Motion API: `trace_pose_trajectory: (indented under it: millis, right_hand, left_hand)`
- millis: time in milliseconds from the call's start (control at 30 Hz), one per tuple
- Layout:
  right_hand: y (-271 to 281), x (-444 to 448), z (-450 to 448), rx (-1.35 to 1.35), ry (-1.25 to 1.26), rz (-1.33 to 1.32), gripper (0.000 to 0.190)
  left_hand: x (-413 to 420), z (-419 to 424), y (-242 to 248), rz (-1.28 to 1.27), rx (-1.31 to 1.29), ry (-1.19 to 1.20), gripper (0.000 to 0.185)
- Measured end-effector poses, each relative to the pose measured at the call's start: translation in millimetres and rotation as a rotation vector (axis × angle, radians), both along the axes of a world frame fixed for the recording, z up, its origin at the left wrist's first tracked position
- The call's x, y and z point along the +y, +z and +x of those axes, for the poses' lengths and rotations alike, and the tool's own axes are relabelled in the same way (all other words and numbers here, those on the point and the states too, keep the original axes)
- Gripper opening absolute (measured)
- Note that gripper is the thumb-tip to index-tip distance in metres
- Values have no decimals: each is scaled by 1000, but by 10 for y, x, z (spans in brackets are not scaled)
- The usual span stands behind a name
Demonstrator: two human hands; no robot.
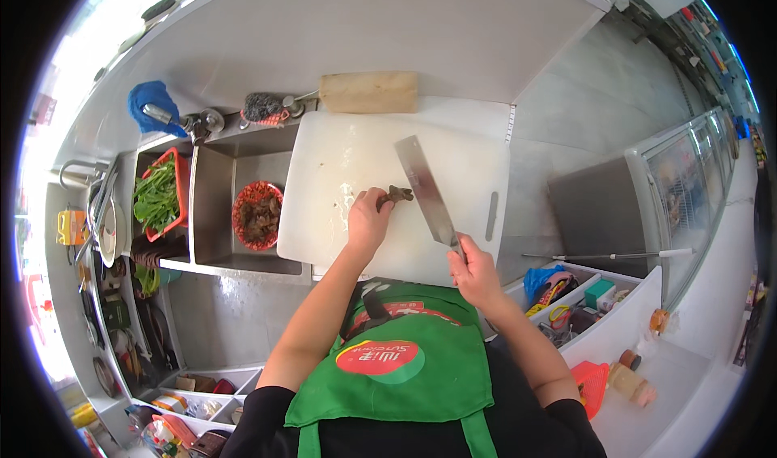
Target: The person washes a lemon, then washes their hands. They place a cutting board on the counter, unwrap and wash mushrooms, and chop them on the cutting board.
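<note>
My left hand point(368, 218) pinches a small dark brown piece of food point(397, 196), perhaps meat or mushroom, against a large white cutting board point(328, 154). My right hand point(476, 270) grips the handle of a cleaver point(428, 191). Its broad steel blade slants up and to the left, its lower part close to the right end of the brown piece; whether they touch I cannot tell. Wet streaks and small crumbs lie on the board. Left of it, in the steel sink, a red patterned bowl point(258, 185) holds more brown pieces point(261, 216).
A red basket point(184, 185) of leafy greens point(156, 197) stands in the left basin. Behind the board are a wooden block point(368, 92) and a steel scouring pad point(262, 106). A blue cloth point(152, 107) hangs by the tap. An open drawer point(592, 294) with scissors is at right.
</note>
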State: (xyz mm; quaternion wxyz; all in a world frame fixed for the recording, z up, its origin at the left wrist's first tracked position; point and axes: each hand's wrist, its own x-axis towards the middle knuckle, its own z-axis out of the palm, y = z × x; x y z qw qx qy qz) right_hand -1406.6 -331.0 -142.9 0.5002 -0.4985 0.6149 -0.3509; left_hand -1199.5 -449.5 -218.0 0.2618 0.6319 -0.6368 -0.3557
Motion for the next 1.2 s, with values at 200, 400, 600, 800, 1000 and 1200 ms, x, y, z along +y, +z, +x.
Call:
trace_pose_trajectory:
  millis: [200,400,600,800,1000,1200]
  right_hand:
    - [107,19,319,383,200,-85,29]
    - [108,80,408,556,271,-116,27]
    - [98,110,495,712,328,-102,28]
    - [-23,-12,591,797,380,-34,18]
    - [-92,-551,867,801,423,6,10]
    - [-216,-823,991,799,428,7,11]
  left_hand:
    - [170,149,124,99,35,90,25]
    - [197,198,100,93,90,63,29]
    - [197,209,-70,16,42,23,27]
    - [158,191,-189,-54,14,-9,23]
    - [114,211,-263,-55,-65,0,20]
    - [63,223,-237,-41,-85,17,17]
